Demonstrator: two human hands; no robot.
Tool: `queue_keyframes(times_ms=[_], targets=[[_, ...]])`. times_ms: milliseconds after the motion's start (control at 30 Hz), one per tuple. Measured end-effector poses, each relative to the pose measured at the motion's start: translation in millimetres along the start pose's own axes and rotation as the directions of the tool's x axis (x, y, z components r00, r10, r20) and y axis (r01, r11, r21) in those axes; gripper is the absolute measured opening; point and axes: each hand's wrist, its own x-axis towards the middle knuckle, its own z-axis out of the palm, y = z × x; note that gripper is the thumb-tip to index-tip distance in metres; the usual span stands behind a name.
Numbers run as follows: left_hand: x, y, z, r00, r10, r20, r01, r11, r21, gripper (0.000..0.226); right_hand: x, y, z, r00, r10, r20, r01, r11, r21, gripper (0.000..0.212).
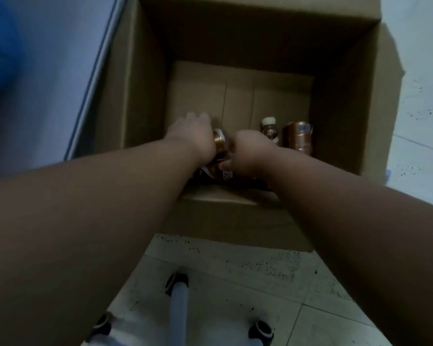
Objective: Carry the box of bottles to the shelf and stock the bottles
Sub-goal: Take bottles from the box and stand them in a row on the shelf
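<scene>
An open cardboard box [140, 101] stands on the tiled floor, seen from above. Both my arms reach down into it. My left hand [193, 136] is closed around a brown bottle [220, 143] with a white cap near the box's near wall. My right hand [248, 153] grips the same cluster of bottles from the right; its fingers curl around something brown, though which bottle is unclear. Two more brown bottles lie at the right side of the box floor: a white-capped one [269, 128] and a larger one [299, 138]. Darker bottles under my hands are mostly hidden.
A white panel with a blue edge [93, 78] rises along the box's left side. Speckled floor tiles [235, 270] spread in front of the box. A white tubular frame with black joints [178, 305] stands at the bottom centre. The box's right flap [390, 96] hangs outward.
</scene>
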Motion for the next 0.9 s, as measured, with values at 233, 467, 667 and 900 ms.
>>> queue_keyframes(times_ms=[233, 467, 667, 900], targets=[[24.5, -33.4, 23.0, 0.968, -0.043, 0.249, 0.025, 0.997, 0.079, 0.075, 25.3, 8.0, 23.2, 0.996, -0.055, 0.075, 0.066, 0.986, -0.152, 0.069], [13.5, -42.1, 15.2, 0.960, -0.096, 0.261, 0.149, 0.970, -0.193, 0.085, 24.9, 19.4, 14.4, 0.974, -0.017, 0.225, 0.053, 0.987, -0.153, 0.073], [0.9, -29.5, -24.9, 0.978, -0.182, 0.104, 0.195, 0.598, -0.778, 0.046, 16.6, 19.0, -33.2, 0.982, 0.097, 0.164, -0.103, 0.994, 0.025, 0.062], [16.1, -28.1, -29.3, 0.942, -0.296, -0.156, -0.023, 0.407, -0.913, 0.048, 14.7, 35.2, -46.4, 0.987, 0.157, 0.027, -0.130, 0.696, 0.706, 0.063]])
